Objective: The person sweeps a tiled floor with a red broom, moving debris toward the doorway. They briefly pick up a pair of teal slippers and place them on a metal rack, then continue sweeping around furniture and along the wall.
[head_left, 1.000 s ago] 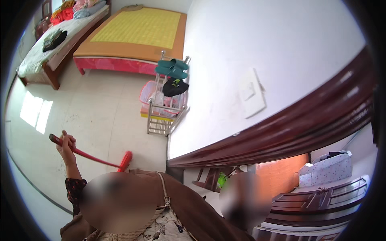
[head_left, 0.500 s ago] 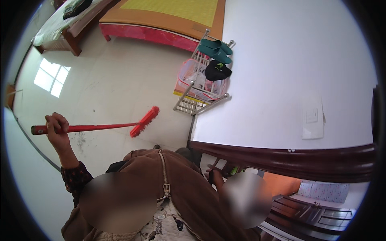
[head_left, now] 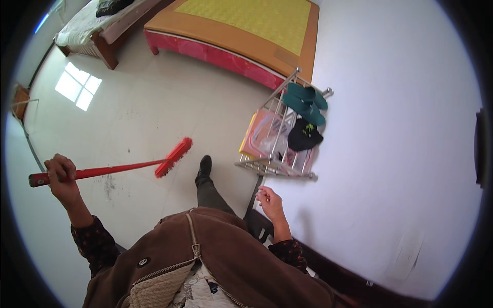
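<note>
Left hand (head_left: pixel 60 173) fisted round the red handle end of a broom (head_left: pixel 110 167), held out to the side; brush head low over the pale floor (head_left: pixel 154 113), just ahead of a black shoe (head_left: pixel 204 168). Right hand (head_left: pixel 269 201) loosely curled, holding nothing, near a metal wire rack (head_left: pixel 280 138) w/ green slippers (head_left: pixel 306 102) by the white wall (head_left: pixel 400 128).

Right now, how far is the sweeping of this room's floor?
Done: cannot tell; no swept pile or dustpan shows. In hand: the left hand grips the red long-handled broom, its bristle head by the black shoe on the pale tiled floor. The right hand hangs empty near the metal wire shoe rack. Left: dark specks on the tiles beside the broom head.
</note>
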The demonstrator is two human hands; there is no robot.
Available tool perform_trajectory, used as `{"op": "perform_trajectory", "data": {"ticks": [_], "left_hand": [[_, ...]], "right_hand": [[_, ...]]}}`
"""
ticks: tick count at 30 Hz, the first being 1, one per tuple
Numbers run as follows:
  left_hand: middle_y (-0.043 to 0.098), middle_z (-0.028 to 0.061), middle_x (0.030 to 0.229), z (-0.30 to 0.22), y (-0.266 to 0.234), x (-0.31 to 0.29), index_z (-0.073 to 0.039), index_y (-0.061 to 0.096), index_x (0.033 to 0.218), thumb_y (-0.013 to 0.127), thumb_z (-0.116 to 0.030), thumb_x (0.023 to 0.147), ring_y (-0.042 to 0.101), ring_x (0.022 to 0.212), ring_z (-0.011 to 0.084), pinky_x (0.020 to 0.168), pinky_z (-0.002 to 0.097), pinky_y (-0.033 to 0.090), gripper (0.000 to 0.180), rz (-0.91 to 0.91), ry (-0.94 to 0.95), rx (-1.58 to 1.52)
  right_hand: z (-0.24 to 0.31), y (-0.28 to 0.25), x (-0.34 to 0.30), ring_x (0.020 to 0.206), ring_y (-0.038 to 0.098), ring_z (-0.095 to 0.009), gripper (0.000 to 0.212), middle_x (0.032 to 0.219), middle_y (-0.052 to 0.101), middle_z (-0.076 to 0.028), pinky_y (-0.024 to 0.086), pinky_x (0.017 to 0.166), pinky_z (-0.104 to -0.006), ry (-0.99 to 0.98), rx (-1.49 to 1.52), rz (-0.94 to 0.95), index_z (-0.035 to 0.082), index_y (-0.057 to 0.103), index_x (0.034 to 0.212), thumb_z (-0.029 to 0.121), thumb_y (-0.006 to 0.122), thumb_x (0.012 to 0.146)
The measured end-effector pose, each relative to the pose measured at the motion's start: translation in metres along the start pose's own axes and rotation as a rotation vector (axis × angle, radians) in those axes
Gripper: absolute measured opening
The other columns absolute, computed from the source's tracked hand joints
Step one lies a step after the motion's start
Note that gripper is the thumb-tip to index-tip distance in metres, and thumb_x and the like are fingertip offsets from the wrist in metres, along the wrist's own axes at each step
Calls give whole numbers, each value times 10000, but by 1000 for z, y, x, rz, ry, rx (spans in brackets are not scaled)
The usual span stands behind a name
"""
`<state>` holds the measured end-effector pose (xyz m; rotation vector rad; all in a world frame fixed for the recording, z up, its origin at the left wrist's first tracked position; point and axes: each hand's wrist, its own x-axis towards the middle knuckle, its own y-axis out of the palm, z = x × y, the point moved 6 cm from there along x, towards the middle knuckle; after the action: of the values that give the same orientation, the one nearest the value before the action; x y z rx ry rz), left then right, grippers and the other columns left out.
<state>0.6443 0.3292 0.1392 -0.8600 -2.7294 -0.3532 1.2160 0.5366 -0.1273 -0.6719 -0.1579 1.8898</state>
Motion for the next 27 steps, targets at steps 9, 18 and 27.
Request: {"op": "perform_trajectory", "data": {"ticks": [9,18,27], "left_hand": [[458,52,723,60,10,78,-113,301,665,389,-286,1011,318,528,106,475,225,286,397,-128,14,99],[524,57,786,106,-17,126,-114,297,630,365,-288,1042,324,511,104,507,232,310,452,-332,-71,78],[565,50,819,151,-16,172,-107,350,629,413,-303,1033,338,472,86,466,222,298,453,-321,-110,144]], "right_hand": [[71,-71,267,883,637,-323,306,903,657,-180,496,816,-412,-245,-537,-616,-7,618,1029,212,685,825],[-52,-85,390,871,633,-306,336,899,664,-153,504,751,-398,178,-158,-683,-23,674,865,301,729,797],[12,-46,369,831,642,-347,294,902,671,-200,502,743,-404,-63,-325,-827,-6,698,948,270,666,853]]}}
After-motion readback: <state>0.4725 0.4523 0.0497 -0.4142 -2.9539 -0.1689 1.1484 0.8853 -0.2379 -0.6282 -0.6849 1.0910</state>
